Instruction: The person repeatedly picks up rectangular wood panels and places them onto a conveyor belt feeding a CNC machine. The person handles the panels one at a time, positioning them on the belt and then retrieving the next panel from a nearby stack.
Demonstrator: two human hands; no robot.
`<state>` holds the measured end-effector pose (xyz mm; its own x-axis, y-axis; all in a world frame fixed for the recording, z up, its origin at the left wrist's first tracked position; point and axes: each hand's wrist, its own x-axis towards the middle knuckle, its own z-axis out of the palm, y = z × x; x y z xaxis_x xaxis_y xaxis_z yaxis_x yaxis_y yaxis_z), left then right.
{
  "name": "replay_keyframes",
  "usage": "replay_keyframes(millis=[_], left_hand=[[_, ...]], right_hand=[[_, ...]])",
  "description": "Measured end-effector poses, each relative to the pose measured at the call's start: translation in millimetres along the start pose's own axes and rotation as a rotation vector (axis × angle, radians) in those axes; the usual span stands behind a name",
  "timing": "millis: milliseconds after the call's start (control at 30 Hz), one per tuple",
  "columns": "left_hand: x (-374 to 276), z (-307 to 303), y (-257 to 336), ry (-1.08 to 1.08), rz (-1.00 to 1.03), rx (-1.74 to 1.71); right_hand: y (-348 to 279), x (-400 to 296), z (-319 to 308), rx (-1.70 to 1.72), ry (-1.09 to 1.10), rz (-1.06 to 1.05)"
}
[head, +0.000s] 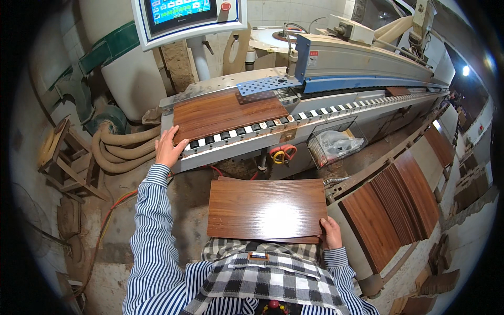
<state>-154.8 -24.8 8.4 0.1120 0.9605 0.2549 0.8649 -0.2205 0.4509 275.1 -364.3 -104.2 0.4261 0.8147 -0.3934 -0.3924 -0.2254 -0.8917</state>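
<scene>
My left hand (168, 149) rests with spread fingers against the left end of a wood-grain board (224, 112). That board lies flat on the infeed of an edge-banding machine, along its roller track (252, 128), with its far right part beneath a blue perforated plate (267, 84). Low in front of my body, my right hand (332, 232) grips the right edge of a second wood-grain panel (265, 208). A further panel shows under it, mostly hidden, and bright glare covers part of the upper face. My right fingers are partly hidden beneath the panels.
A control panel with a lit screen (181, 10) and a red button stands above the machine. Stacked boards (393, 204) lie at right. A wire basket (336, 141) and red-and-yellow-handled scissors (282, 153) hang below the track. Ribbed hoses (122, 147) and a wooden stool (71, 161) are left.
</scene>
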Motion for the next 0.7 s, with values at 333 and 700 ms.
replay_keyframes(millis=[333,700], left_hand=[[4,1,29,-0.039,-0.025,0.101],[15,27,61,-0.019,0.03,0.117]], right_hand=[[5,3,-6,-0.021,-0.02,-0.025],[8,4,-5,0.011,-0.033,-0.051]])
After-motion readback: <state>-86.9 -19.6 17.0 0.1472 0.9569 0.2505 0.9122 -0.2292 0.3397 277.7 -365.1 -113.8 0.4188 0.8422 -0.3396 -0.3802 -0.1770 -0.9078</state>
